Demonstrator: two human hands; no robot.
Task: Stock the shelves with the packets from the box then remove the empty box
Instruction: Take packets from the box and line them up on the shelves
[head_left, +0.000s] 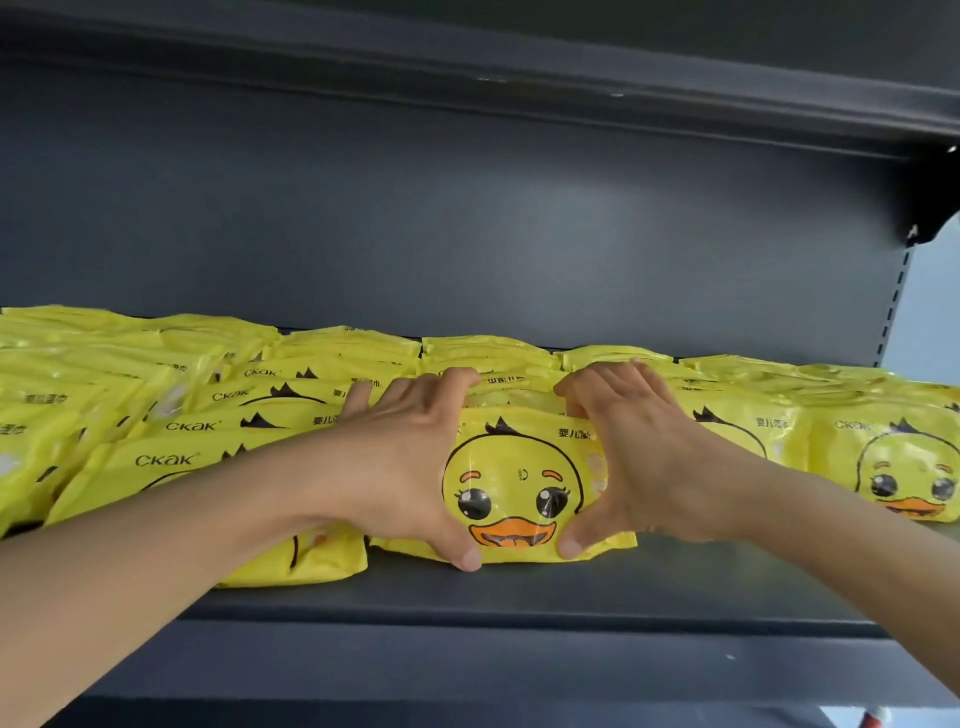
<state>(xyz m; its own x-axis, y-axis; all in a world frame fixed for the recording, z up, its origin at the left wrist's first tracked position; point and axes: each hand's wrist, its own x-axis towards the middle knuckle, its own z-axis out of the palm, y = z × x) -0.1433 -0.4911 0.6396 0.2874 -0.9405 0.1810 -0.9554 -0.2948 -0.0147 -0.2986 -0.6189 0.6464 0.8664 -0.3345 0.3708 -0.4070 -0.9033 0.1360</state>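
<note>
Two hands (519, 457) grip one duck packet (511, 488).

Both forearms are cut off by the lower and side edges. The left hand (410, 467) covers the left third of the front packet (511, 488), hiding its brand mark; the right hand (644, 457) covers the packet's right end and part of the printed characters. Fingertips of both hands lie behind the packet's top edge and cannot be seen fully. The packets behind it (488, 358) show only their top edges. The left rows of packets (130, 395) run out of frame, and their small print is unreadable. The rightmost packet (904, 467) is clipped by the edge. The shelf (519, 597) surface under the packets is hidden. A red and white object (878, 717) at the bottom corner cannot be identified.
</note>
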